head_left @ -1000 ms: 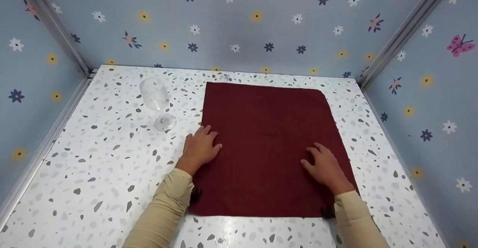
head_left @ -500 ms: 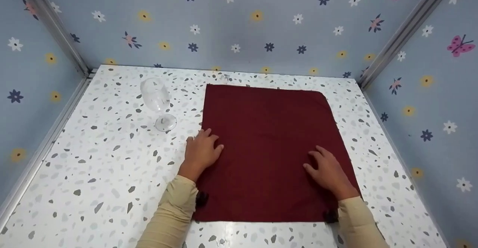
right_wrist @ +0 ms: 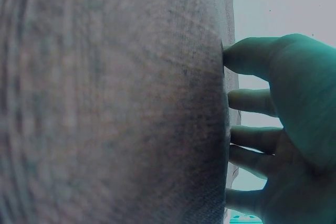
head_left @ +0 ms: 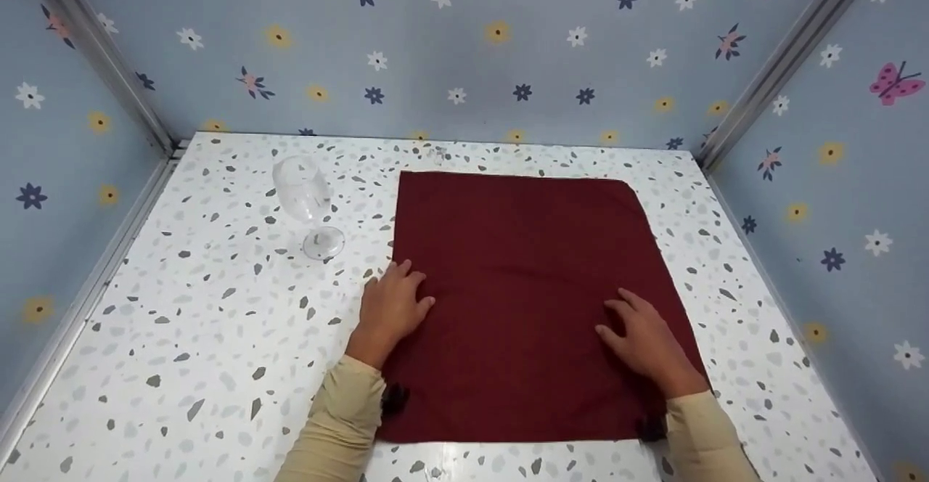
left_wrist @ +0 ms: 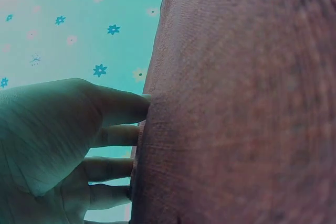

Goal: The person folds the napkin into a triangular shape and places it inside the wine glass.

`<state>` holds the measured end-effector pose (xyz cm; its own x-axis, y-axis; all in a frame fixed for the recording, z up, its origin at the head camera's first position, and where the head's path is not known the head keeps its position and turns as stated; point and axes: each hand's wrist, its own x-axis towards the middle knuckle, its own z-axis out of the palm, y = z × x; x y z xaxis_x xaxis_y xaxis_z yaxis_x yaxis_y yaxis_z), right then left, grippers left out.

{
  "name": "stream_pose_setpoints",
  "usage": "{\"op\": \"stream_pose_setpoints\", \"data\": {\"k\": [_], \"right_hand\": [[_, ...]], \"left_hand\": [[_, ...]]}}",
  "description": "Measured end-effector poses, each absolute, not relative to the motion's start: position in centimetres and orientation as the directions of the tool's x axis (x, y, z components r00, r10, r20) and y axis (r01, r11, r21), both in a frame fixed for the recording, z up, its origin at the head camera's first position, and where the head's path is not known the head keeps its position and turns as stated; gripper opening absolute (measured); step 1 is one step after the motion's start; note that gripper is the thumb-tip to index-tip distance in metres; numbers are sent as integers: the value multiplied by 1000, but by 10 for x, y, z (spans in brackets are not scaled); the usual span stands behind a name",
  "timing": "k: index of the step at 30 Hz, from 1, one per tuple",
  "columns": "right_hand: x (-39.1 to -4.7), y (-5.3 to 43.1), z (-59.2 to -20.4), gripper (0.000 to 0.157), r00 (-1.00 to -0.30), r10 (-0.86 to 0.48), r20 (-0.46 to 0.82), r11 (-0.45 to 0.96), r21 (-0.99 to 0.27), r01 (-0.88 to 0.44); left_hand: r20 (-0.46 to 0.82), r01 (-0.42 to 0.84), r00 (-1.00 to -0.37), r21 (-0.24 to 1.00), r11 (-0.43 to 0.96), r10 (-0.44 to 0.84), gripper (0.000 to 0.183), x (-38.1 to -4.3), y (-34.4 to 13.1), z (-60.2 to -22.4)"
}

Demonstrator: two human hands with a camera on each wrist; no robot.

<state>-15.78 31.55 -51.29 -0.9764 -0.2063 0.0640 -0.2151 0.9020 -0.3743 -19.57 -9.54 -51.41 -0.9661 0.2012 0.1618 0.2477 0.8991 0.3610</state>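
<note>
A dark red cloth (head_left: 515, 308) lies spread flat on the speckled table, with faint creases near its middle. My left hand (head_left: 390, 304) rests on the cloth's left edge, fingers spread. On its right part lies my right hand (head_left: 646, 337), fingers bent slightly and spread, tips touching the fabric. Both wrist views show the fingertips of the left hand (left_wrist: 68, 145) and the right hand (right_wrist: 283, 129) against the cloth's surface, with no fold pinched between them. A clear stemmed wine glass (head_left: 305, 199) is on the table to the left, beyond the left hand.
The white speckled table (head_left: 218, 337) is enclosed by blue flowered panels (head_left: 464, 54) at the back and both sides. Metal corner posts (head_left: 791, 61) stand at the back corners. A dark wrist device (head_left: 395, 398) shows at the left cuff.
Both hands have slid a little toward me, and the cloth has come along with them. The glass stays in its place.
</note>
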Motion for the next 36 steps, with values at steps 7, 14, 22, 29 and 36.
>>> {"op": "stream_pose_setpoints", "data": {"k": [7, 14, 22, 29, 36], "right_hand": [[-155, 320, -508, 49, -974, -218, 60, 907, -357, -225], [-156, 325, -501, 46, -971, -230, 59, 917, -320, -237], [-162, 328, -494, 40, -973, -226, 41, 922, -313, -227], [-182, 313, -492, 37, -974, -221, 40, 911, -348, -221], [-198, 310, -489, 37, -982, -187, 40, 914, -359, -189]], "left_hand": [[42, 211, -976, 418, 883, 213, 54, -200, -95, -507], [2, 196, -976, 444, 874, 218, 50, -208, -91, -501], [21, 214, -973, 441, 871, 229, 48, -207, -90, -500], [22, 218, -973, 397, 892, 228, 45, -208, -99, -498], [20, 219, -974, 358, 908, 227, 47, -209, -93, -502]]}}
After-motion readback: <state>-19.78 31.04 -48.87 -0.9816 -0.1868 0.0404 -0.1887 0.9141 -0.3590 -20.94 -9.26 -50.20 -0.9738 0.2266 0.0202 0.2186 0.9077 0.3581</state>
